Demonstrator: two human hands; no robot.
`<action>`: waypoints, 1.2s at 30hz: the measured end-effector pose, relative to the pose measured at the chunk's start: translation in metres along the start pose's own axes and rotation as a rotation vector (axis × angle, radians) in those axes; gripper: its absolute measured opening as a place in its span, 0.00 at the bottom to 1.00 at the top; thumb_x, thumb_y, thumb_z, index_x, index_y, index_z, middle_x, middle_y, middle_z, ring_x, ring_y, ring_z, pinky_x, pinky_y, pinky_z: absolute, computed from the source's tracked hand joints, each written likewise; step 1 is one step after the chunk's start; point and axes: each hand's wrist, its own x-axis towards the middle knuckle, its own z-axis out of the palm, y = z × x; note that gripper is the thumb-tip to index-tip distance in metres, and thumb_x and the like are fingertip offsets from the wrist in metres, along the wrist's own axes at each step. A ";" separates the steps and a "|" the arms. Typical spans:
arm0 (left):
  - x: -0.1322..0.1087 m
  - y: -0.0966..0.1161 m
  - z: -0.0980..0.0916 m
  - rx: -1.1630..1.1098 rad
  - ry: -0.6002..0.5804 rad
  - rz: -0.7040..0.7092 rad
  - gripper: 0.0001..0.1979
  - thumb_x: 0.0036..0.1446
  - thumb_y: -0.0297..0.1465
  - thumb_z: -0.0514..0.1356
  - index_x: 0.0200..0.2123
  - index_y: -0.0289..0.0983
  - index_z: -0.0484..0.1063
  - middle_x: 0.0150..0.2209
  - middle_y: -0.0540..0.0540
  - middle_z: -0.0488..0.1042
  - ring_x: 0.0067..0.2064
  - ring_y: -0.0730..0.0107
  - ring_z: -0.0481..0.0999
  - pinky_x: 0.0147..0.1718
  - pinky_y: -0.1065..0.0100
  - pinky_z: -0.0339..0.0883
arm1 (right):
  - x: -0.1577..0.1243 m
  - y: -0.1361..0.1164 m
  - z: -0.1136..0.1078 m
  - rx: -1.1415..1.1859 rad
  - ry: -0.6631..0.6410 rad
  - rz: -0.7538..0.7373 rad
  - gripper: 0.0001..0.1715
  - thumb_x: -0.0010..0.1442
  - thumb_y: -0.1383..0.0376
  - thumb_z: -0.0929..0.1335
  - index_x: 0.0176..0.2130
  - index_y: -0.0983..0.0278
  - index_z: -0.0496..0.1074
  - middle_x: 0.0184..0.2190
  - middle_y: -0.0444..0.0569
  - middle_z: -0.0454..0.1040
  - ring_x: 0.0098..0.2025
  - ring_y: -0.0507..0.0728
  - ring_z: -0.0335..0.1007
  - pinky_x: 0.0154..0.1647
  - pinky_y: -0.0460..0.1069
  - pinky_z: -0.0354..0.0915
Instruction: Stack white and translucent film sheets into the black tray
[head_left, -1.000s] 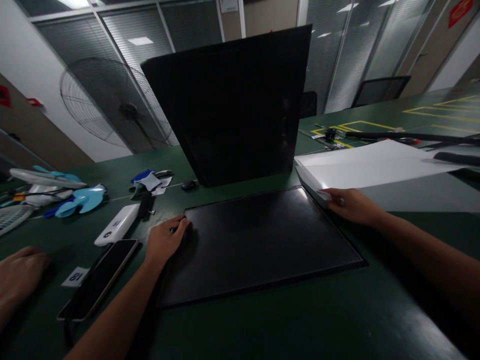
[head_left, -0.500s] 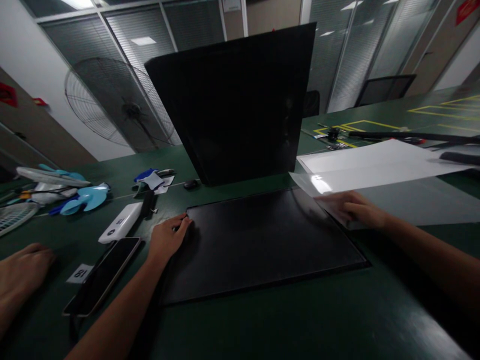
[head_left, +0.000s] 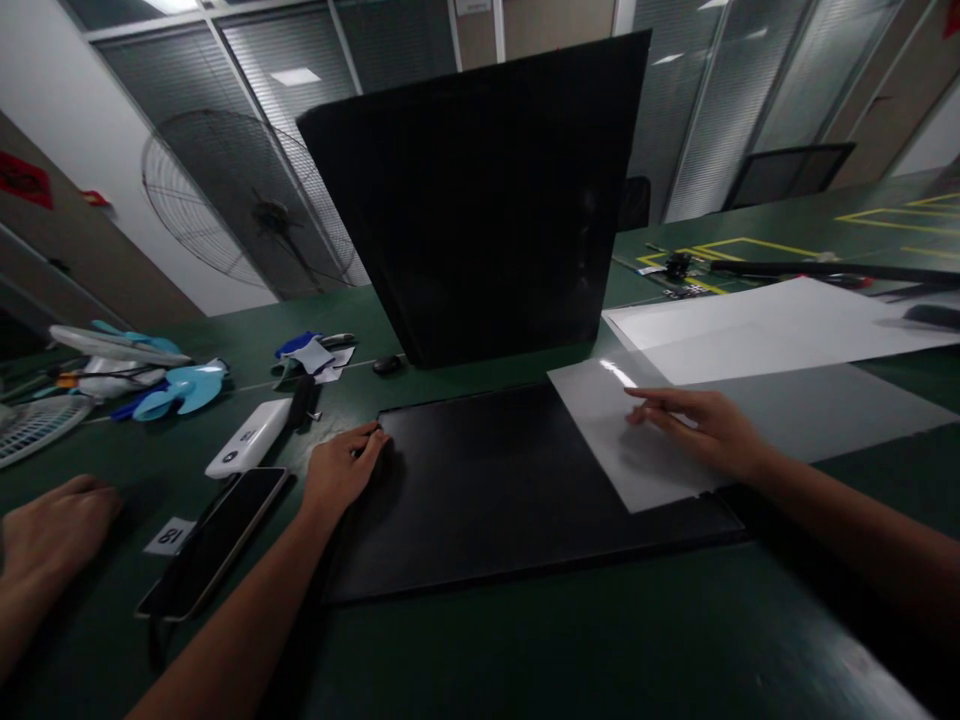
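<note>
A flat black panel [head_left: 480, 500] with a thin dark frame lies on the table before me. My left hand [head_left: 341, 465] is closed at its upper left corner, thumb and fingers on the edge. A translucent whitish sheet [head_left: 600, 420] lies over the panel's right end and stretches off to the right. Over this sheet is my right hand [head_left: 697, 425], palm down, fingers stretched to the left; whether the fingertips press on it I cannot tell. Behind the panel a large black board [head_left: 487, 210] stands upright, leaning back.
On the left lie a phone [head_left: 214, 545], a white device [head_left: 247, 437], a number tag [head_left: 169, 537] and blue fan blades [head_left: 184, 392]. Another person's hand [head_left: 64, 530] rests at far left. White sheets [head_left: 757, 325] and small electronic parts [head_left: 679, 265] lie at right.
The translucent sheet has slid left, further over the black panel. My right hand has gone from holding the sheet's edge to lying over it with fingers stretched. My left hand stays at the corner.
</note>
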 end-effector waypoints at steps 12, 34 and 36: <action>0.002 -0.006 0.009 0.051 0.064 0.019 0.23 0.69 0.48 0.54 0.49 0.47 0.87 0.57 0.49 0.85 0.55 0.49 0.86 0.60 0.47 0.77 | 0.012 0.027 0.007 -0.537 -0.298 -0.054 0.48 0.73 0.36 0.58 0.81 0.48 0.45 0.81 0.46 0.39 0.82 0.70 0.37 0.80 0.74 0.41; 0.005 -0.017 0.024 0.074 0.113 0.183 0.21 0.70 0.38 0.56 0.56 0.39 0.83 0.63 0.41 0.81 0.63 0.54 0.81 0.68 0.57 0.70 | 0.027 -0.048 0.078 -0.690 -0.317 -0.035 0.50 0.74 0.36 0.50 0.82 0.56 0.43 0.81 0.52 0.38 0.82 0.68 0.36 0.81 0.73 0.37; 0.005 -0.018 0.025 0.074 0.119 0.184 0.21 0.70 0.38 0.56 0.56 0.38 0.83 0.63 0.40 0.81 0.63 0.53 0.81 0.68 0.57 0.70 | 0.028 -0.057 0.085 -0.703 -0.327 -0.011 0.50 0.74 0.36 0.49 0.82 0.57 0.42 0.81 0.53 0.38 0.82 0.69 0.36 0.79 0.78 0.35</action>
